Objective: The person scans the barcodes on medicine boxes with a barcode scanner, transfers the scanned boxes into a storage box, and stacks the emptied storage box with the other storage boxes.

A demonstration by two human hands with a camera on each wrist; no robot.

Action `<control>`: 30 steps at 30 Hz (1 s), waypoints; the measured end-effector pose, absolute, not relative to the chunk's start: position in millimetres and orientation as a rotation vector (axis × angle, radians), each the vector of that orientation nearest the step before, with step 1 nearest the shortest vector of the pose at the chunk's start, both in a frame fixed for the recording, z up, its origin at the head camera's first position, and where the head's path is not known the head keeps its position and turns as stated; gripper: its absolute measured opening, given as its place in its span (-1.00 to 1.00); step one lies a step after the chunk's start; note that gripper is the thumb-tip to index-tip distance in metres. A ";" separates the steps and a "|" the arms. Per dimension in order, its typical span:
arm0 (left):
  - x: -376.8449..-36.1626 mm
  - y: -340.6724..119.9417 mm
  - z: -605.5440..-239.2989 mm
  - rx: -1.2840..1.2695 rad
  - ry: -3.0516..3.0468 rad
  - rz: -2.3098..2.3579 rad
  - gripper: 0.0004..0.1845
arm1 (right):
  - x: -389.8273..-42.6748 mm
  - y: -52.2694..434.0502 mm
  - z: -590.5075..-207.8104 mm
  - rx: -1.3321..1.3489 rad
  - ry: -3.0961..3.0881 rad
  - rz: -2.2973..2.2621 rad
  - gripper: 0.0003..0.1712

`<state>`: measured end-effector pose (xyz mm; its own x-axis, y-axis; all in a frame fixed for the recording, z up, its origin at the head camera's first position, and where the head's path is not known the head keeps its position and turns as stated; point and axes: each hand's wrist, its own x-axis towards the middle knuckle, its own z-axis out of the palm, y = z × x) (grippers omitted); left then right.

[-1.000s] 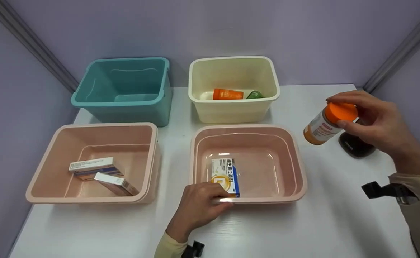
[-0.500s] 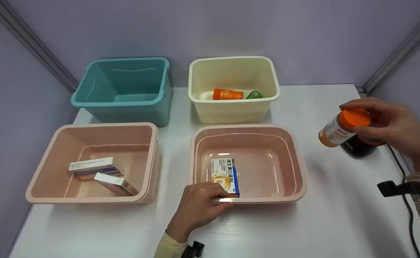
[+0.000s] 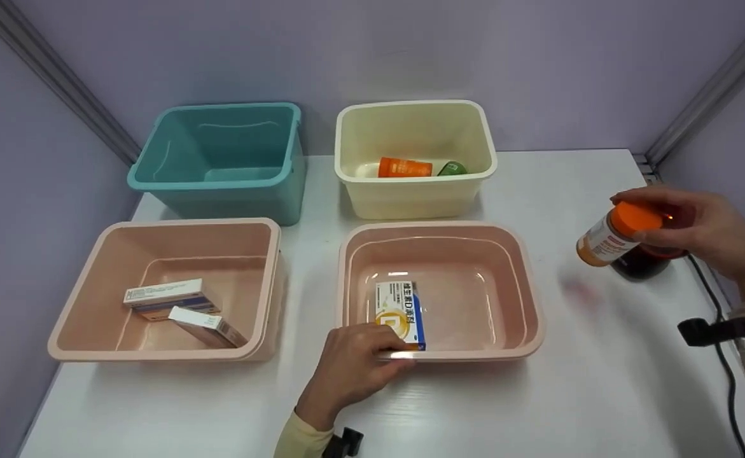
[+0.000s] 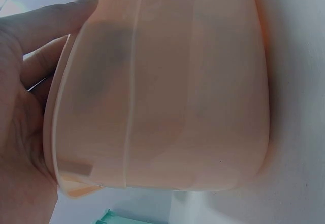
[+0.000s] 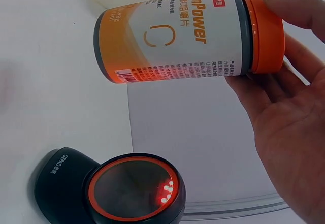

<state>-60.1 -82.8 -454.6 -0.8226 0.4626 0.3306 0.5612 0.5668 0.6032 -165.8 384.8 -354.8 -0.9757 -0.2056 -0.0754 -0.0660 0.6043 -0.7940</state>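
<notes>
My right hand (image 3: 712, 232) pinches a vitamin C tablet bottle (image 3: 604, 243) by its orange cap, tilted and held above the table at the right. In the right wrist view the bottle (image 5: 167, 41) lies sideways, with red light on the barcode along its lower edge. A black scanner (image 5: 66, 183) with an orange-ringed window and lit red spots stands below it, apart from the bottle. My left hand (image 3: 354, 369) grips the front rim of the right pink bin (image 3: 474, 356). Inside that bin lies a white, blue and yellow medicine box (image 3: 397, 312), partly covered by my fingers.
Another pink bin (image 3: 162, 356) at the left holds two medicine boxes. Behind stand a teal bin (image 3: 207, 186) and a cream bin (image 3: 413, 180), the latter with an orange bottle (image 3: 404, 167) and a green item (image 3: 453, 168). A black cable (image 3: 722, 356) runs along the right edge.
My right hand has moved right with the bottle, closer over the scanner. Red light now shows by the cap, and a reddish patch has appeared on the table. My left hand stays put.
</notes>
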 end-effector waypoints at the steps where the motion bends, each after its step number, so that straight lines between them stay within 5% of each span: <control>1: -60.1 -82.9 -454.9 -0.873 -2.657 -1.098 -0.87 | -166.2 385.9 -356.4 -0.220 2.666 -1.310 -0.40; 30: -58.2 -84.1 -454.9 -0.848 -2.675 -1.121 -0.89 | -173.4 398.1 -346.3 -0.280 2.592 -1.258 -0.35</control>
<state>-58.2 -84.1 -454.9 -0.8361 0.4507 0.3128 0.5391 0.5688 0.6212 -173.4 398.1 -346.3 -0.9513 -0.2765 -0.1360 -0.0643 0.6099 -0.7899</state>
